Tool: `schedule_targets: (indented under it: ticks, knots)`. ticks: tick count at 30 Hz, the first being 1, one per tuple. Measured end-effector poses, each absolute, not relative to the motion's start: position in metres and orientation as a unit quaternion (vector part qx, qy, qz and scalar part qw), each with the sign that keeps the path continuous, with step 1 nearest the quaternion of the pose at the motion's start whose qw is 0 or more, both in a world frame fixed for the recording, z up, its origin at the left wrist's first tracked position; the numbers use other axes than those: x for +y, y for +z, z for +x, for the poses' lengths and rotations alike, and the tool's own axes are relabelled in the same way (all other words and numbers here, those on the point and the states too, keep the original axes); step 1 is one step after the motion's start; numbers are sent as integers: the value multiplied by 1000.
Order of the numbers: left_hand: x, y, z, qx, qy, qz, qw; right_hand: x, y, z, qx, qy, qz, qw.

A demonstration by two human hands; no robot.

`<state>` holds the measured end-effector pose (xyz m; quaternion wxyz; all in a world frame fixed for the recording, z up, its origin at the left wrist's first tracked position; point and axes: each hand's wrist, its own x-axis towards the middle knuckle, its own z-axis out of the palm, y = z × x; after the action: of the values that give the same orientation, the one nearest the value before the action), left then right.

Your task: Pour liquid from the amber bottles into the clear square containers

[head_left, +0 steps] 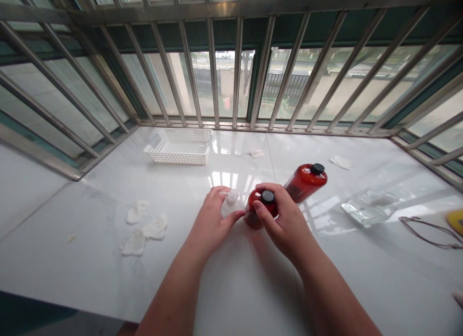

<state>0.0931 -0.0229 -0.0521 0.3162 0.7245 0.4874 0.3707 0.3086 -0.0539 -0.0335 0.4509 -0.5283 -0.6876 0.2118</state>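
Near the middle of the white tiled surface, my left hand is closed around a small clear pump bottle with a whitish pump top. Close beside it, my right hand grips a reddish-brown bottle with a black cap, thumb in front and fingers behind. Both bottles stand upright, almost touching each other. Just behind my right hand is a second, larger-looking reddish-brown bottle, also black-capped; my hand hides part of its base.
A white perforated basket sits at the back left. Crumpled white tissues lie on the left, more at the back. To the right are a clear glass-like container, a dark cord loop and a yellow object. Metal bars enclose the far side.
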Motion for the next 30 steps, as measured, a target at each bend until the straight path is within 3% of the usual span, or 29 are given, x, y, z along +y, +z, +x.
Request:
schedule_targets:
  ticks: [15,24,30]
  knots:
    - [-23,-49,93,498,375,717,311,-54,-26,307,-693,156,-538,453]
    - [-26,-41,92,436,320,713,445,-75,5,315,-729,117,-609,288]
    - [-30,-39,94,485,289,675,475,-77,2,318,-742,119,-593,289]
